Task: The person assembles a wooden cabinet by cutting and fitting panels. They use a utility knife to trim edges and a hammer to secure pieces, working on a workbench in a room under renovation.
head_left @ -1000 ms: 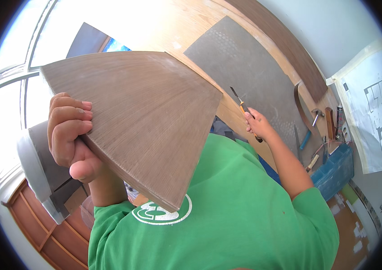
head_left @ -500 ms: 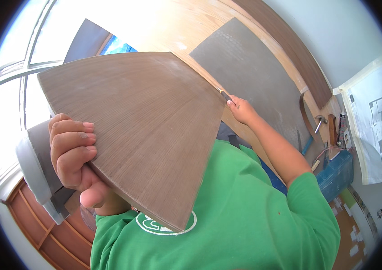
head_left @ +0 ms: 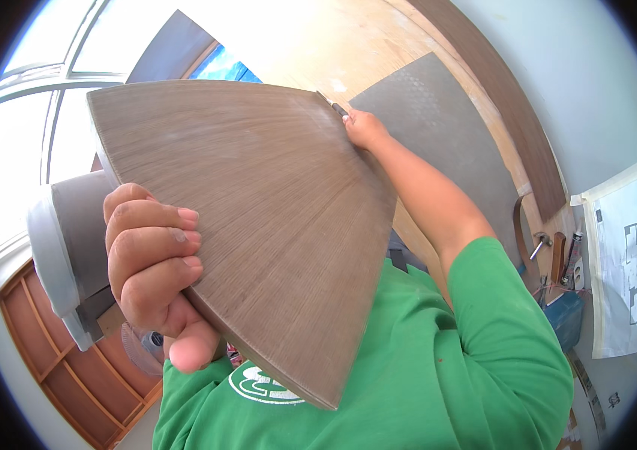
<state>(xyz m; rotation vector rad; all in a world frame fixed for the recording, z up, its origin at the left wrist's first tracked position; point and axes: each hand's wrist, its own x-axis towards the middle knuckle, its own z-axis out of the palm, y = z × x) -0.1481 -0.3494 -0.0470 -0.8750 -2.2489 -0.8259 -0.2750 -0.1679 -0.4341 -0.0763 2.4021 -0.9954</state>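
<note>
A wide brown wood-grain panel point(head_left: 258, 202) is held up tilted before my chest, its lowest corner near my green shirt. My left hand point(head_left: 155, 259) is closed around its left edge, four fingers over the face and the thumb underneath. My right hand point(head_left: 365, 129) is at the panel's far right edge, closed on a slim knife point(head_left: 339, 109) with a dark handle. The knife's tip lies along that edge by the far corner; the exact blade contact is too small to make out.
Behind the panel, a grey sheet point(head_left: 438, 127) lies on a pale wooden worktop point(head_left: 318, 45). Toward the right are a hammer point(head_left: 540, 243), a blue toolbox point(head_left: 564, 319) and a drawing point(head_left: 629, 262) on the wall. Windows point(head_left: 18, 165) and a framed reddish-brown panel point(head_left: 71, 367) stand left.
My right hand and the knife have slid away from me along the panel's edge, toward its far corner. The panel and my left hand appear slightly farther right and lower in view.
</note>
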